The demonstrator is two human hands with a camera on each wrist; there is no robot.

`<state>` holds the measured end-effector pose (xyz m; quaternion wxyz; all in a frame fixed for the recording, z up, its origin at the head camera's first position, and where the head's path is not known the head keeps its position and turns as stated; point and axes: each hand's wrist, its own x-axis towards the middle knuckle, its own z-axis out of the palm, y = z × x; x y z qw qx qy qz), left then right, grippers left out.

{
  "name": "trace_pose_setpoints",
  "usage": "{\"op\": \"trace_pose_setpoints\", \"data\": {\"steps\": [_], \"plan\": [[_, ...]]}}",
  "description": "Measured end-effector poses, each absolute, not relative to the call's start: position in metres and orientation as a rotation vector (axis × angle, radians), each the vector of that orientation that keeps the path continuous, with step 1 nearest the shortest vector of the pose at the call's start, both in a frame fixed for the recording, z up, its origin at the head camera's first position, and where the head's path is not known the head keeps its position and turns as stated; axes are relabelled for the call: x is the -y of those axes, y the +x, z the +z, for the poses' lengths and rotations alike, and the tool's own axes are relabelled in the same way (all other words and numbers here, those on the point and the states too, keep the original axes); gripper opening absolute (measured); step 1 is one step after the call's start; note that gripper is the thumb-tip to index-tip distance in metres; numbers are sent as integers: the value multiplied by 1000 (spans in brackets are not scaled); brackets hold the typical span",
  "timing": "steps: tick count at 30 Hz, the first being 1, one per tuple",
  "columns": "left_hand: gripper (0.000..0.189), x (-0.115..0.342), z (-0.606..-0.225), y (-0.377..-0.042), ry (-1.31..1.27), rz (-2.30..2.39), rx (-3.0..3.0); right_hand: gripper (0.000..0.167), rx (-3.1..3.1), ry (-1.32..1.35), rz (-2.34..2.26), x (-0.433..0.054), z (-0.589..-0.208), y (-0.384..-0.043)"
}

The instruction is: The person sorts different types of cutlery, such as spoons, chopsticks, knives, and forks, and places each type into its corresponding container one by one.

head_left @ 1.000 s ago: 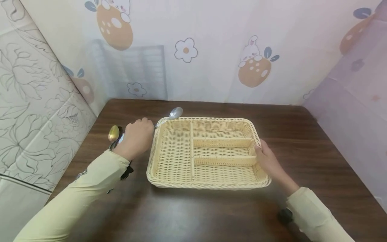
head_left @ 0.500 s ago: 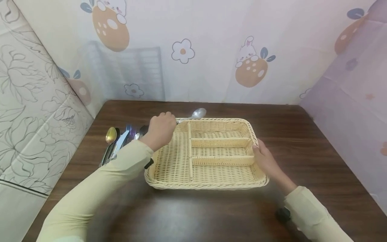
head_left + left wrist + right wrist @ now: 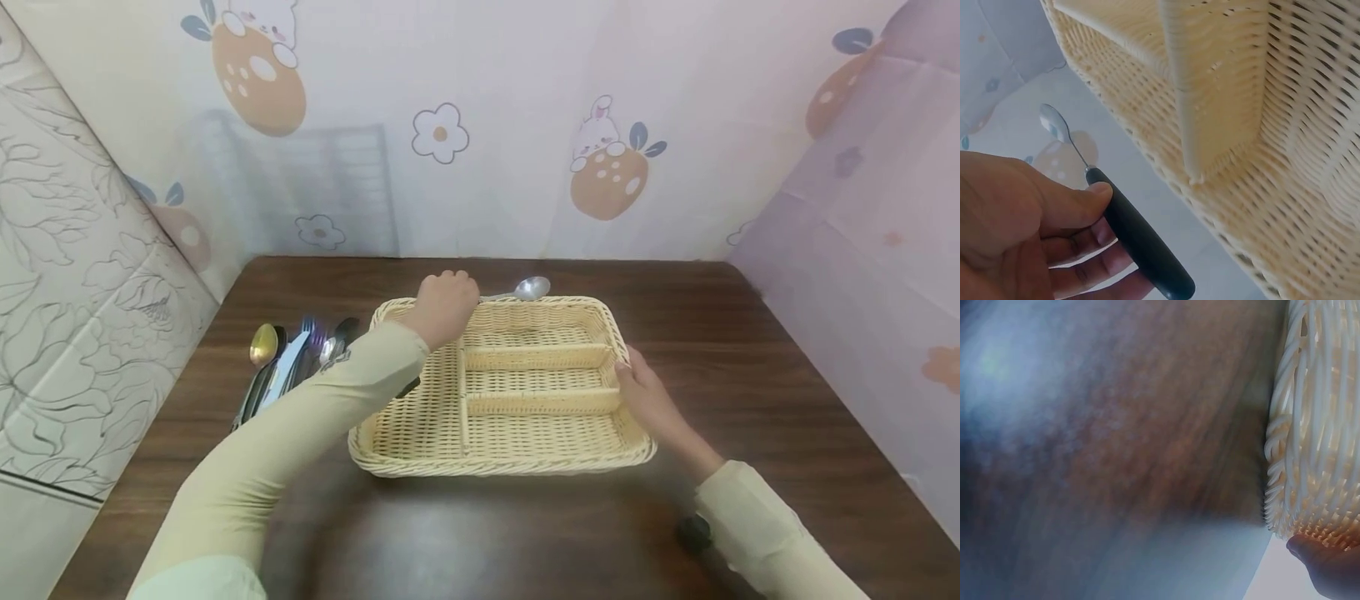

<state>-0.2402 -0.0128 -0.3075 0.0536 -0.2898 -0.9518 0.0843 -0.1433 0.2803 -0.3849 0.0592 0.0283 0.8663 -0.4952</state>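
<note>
My left hand [image 3: 447,307] is over the back left part of a cream woven basket [image 3: 411,471] with dividers. It pinches the dark handle of a spoon [image 3: 532,288], whose silver bowl points right, just beyond the basket's back rim. The left wrist view shows the thumb and fingers on that black handle [image 3: 1141,240], beside the woven wall. On the basket's right end, my right hand [image 3: 651,397] grips the rim, thumb on top; its other fingers are hidden underneath. In the right wrist view only part of that hand [image 3: 1330,565] shows against the weave.
Several pieces of cutlery lie left of the basket, among them a gold spoon [image 3: 263,345], a light-coloured knife [image 3: 285,367] and a blue-purple fork [image 3: 308,325]. They sit on a dark wooden table [image 3: 750,350]. Patterned cloth [image 3: 495,183] hangs behind and at both sides.
My left hand has moved right with the spoon, from beside the basket's left edge to above its back left part, uncovering the cutlery. The right hand keeps its grip on the basket.
</note>
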Motion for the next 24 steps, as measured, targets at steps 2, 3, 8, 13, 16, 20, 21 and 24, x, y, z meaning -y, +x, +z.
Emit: {"op": "trace_pose_setpoints", "data": {"steps": [2,3,8,13,16,20,21,24], "plan": [[17,6,-310,-243,-906,262,2895,55,-2627,79,-1506,-281,-386,-143],[18,4,-311,-243,-919,261,2891,55,-2637,72,-1501,-281,-387,-143],[19,-8,-317,-247,-966,261,2869,54,-2652,58,-1505,-281,-389,-144],[19,-22,-325,-251,-988,273,2883,54,-2646,66,-1512,-282,-390,-144],[19,-31,-329,-253,-1001,268,2896,54,-2617,85,-1548,-281,-389,-143],[18,-40,-333,-254,-1046,226,2916,55,-2584,98,-1583,-280,-387,-142],[17,-42,-334,-255,-1059,221,2918,55,-2577,102,-1593,-280,-387,-142],[14,-46,-336,-256,-1101,209,2910,54,-2595,99,-1581,-279,-387,-142]]}}
